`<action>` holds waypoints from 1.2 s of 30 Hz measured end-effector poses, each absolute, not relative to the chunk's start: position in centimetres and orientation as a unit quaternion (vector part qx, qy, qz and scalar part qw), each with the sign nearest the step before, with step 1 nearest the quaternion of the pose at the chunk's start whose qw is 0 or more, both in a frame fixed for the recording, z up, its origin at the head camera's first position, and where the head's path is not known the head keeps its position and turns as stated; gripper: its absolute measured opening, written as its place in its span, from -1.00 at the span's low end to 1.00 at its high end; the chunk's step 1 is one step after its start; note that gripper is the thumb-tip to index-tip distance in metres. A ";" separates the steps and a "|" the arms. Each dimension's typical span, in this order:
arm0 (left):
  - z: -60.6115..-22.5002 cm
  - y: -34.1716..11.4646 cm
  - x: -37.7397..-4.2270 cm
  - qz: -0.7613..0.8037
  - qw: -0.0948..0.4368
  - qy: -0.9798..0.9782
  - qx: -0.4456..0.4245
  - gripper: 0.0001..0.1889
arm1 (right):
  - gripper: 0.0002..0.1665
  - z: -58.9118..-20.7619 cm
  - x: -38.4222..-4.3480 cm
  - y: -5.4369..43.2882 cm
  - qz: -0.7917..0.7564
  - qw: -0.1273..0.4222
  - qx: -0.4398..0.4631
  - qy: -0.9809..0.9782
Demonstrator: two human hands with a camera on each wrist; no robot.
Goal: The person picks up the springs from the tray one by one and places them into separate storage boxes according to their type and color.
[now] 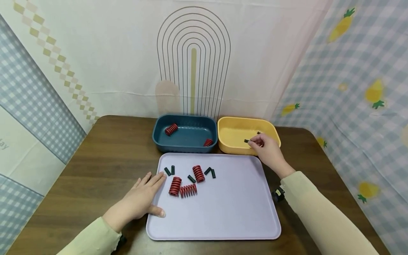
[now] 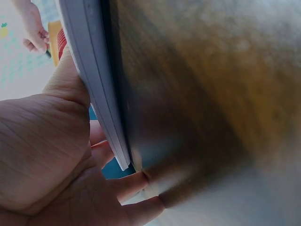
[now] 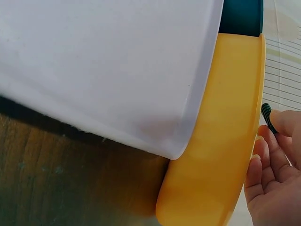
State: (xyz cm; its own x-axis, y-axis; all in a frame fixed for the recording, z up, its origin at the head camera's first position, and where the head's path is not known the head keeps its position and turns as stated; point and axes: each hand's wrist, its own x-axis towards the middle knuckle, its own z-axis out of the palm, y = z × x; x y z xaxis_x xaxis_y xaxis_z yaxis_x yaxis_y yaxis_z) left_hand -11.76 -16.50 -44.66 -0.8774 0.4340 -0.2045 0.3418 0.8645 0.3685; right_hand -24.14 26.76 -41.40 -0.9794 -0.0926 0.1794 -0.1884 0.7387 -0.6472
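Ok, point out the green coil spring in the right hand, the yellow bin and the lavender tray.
Held green coil spring (image 3: 267, 116): right wrist view, middle of its coils.
Yellow bin (image 1: 234, 148): head view, front wall.
Lavender tray (image 1: 236, 202): head view, bare flat surface.

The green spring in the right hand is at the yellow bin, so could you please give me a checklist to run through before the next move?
1. Right hand pinching the green spring: ok.
2. Spring lined up with the yellow bin: ok, within its outline in the head view.
3. Yellow bin's full contents visible: cannot tell, the hand hides part.
4. Blue bin showing only red springs: ok, two.
5. Tray cleared: not ok, three red and five green springs lie there.
6. Left hand touching the tray's left side: ok.
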 end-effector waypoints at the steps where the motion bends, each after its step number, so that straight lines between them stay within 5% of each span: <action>1: -44.7 -16.5 -11.7 0.163 0.141 0.955 0.203 0.20 | -0.76 -41.4 -24.1 26.7 0.352 0.066 0.075 -0.931; 21: -44.3 -16.4 -11.5 0.167 0.138 0.954 0.206 0.20 | -0.74 -40.5 -23.1 25.7 0.368 0.065 0.116 -0.920; 36: -44.3 -16.3 -11.5 0.164 0.148 0.955 0.200 0.20 | -0.61 -40.3 -21.5 21.8 0.405 -0.025 0.167 -0.899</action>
